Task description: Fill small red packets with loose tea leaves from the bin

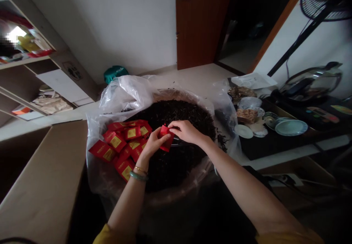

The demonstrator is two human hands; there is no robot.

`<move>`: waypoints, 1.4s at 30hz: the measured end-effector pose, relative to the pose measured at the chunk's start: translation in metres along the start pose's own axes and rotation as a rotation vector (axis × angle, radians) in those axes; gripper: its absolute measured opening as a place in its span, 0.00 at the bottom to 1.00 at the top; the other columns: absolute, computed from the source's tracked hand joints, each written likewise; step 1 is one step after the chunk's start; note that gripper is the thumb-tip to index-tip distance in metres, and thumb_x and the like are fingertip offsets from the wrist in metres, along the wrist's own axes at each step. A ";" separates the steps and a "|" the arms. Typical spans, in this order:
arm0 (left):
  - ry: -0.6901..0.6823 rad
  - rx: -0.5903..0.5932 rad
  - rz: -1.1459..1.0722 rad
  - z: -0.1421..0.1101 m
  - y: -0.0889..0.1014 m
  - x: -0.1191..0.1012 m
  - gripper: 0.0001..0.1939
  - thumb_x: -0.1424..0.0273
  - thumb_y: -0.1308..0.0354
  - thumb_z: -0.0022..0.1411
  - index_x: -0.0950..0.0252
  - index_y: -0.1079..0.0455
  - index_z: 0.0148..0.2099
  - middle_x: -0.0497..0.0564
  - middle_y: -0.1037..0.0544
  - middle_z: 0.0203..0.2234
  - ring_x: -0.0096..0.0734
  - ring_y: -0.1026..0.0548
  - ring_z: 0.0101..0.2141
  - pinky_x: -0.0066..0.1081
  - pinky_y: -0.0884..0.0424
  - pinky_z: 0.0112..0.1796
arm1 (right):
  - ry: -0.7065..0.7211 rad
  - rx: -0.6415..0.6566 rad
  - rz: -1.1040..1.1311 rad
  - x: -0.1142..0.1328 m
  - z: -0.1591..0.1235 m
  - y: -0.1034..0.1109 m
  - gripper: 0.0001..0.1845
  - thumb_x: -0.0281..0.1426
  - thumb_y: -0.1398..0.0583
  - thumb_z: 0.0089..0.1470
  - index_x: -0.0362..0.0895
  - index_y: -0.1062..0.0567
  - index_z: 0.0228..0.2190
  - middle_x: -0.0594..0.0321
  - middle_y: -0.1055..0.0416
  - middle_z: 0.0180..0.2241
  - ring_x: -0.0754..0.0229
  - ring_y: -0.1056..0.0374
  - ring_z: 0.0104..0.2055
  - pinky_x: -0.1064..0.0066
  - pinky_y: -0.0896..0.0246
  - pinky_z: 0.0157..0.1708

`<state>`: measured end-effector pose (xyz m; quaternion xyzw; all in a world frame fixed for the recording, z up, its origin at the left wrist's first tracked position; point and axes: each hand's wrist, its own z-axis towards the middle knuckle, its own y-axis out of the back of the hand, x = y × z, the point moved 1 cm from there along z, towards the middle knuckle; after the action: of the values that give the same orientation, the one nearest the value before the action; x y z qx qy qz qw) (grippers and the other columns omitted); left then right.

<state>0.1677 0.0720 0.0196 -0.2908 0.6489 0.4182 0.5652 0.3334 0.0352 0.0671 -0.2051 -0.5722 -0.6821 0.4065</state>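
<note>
Over a large plastic-lined tub of dark loose tea leaves (178,112), my left hand (154,141) grips a small red packet (166,145) by its side. My right hand (184,130) pinches the packet's upper edge. Just left of my left hand, a pile of red packets with gold labels (133,133) rests on the leaves and the liner. Below the held packet, part of a shiny metal object (176,145) shows on the leaves; its kind is hidden. The packet's opening is too small to make out.
Clear plastic liner (134,86) spreads around the tub. An open cardboard box (52,156) stands at left. On the right, a dark table (255,146) carries dishes (291,127) and a glass-lidded pot (310,82). Behind are a standing fan (321,2), a brown door (200,24) and shelves (27,86).
</note>
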 end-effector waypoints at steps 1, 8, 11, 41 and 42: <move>0.043 0.046 -0.092 -0.003 0.005 -0.001 0.23 0.56 0.36 0.50 0.68 0.29 0.43 0.49 0.23 0.32 0.30 0.27 0.31 0.27 0.33 0.33 | -0.001 0.008 0.046 0.001 0.000 0.000 0.10 0.24 0.42 0.53 0.44 0.22 0.36 0.62 0.22 0.35 0.62 0.27 0.35 0.72 0.37 0.37; 0.156 -0.052 -0.337 -0.021 0.021 0.009 0.22 0.62 0.28 0.40 0.69 0.27 0.35 0.47 0.23 0.26 0.24 0.29 0.26 0.23 0.35 0.29 | -0.024 0.015 0.262 0.006 -0.002 -0.016 0.07 0.27 0.40 0.50 0.44 0.21 0.33 0.63 0.22 0.34 0.60 0.27 0.37 0.70 0.34 0.40; 0.167 -0.086 -0.418 -0.024 0.019 0.015 0.21 0.64 0.27 0.36 0.68 0.28 0.32 0.45 0.23 0.25 0.23 0.28 0.25 0.23 0.34 0.30 | -0.031 0.023 0.260 0.008 -0.003 -0.023 0.08 0.26 0.39 0.49 0.44 0.22 0.33 0.63 0.22 0.34 0.60 0.27 0.36 0.69 0.33 0.39; 0.082 -0.052 -0.480 -0.021 0.032 0.025 0.20 0.64 0.30 0.44 0.66 0.29 0.39 0.51 0.21 0.32 0.29 0.25 0.33 0.28 0.31 0.37 | 0.002 0.108 -0.109 -0.002 -0.006 -0.058 0.08 0.23 0.42 0.54 0.42 0.22 0.32 0.58 0.24 0.33 0.60 0.29 0.35 0.70 0.38 0.38; 0.084 0.006 -0.426 -0.022 0.035 0.024 0.22 0.65 0.30 0.42 0.66 0.29 0.41 0.51 0.21 0.34 0.30 0.25 0.34 0.29 0.31 0.39 | 0.005 0.122 -0.100 0.000 -0.006 -0.058 0.09 0.24 0.43 0.56 0.42 0.22 0.33 0.58 0.24 0.34 0.60 0.29 0.36 0.70 0.38 0.38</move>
<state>0.1228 0.0720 0.0037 -0.4370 0.5969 0.2749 0.6141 0.2887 0.0300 0.0300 -0.1492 -0.6212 -0.6659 0.3852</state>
